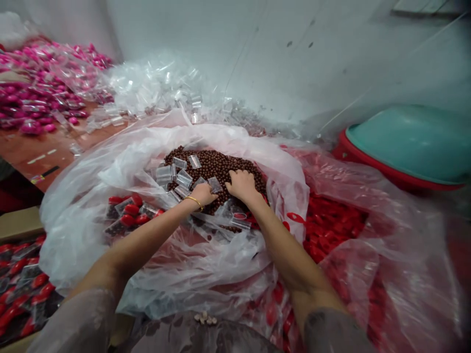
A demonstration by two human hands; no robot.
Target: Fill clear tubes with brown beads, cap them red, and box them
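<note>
My left hand (204,194), with a gold bangle at its wrist, is closed beside a clear plastic tube (215,185) and appears to pinch it; its fingertips are partly hidden. My right hand (242,184) lies on a heap of small brown balls (213,161), thumb and fingers apart, fingertips partly sunk among them. Several other clear tubes (184,178) lie on the heap, left of my hands. The balls sit in a spread white plastic bag (91,171). Red-capped tubes (129,211) filled with dark contents rest on the bag's left side.
To the right, red caps (324,225) fill another clear bag (412,245). A carton (22,223) of red-capped tubes stands at lower left. Pink-capped pieces (40,98) and empty clear tubes (158,83) pile along the back. Teal and red basins (412,142) stand at right by the wall.
</note>
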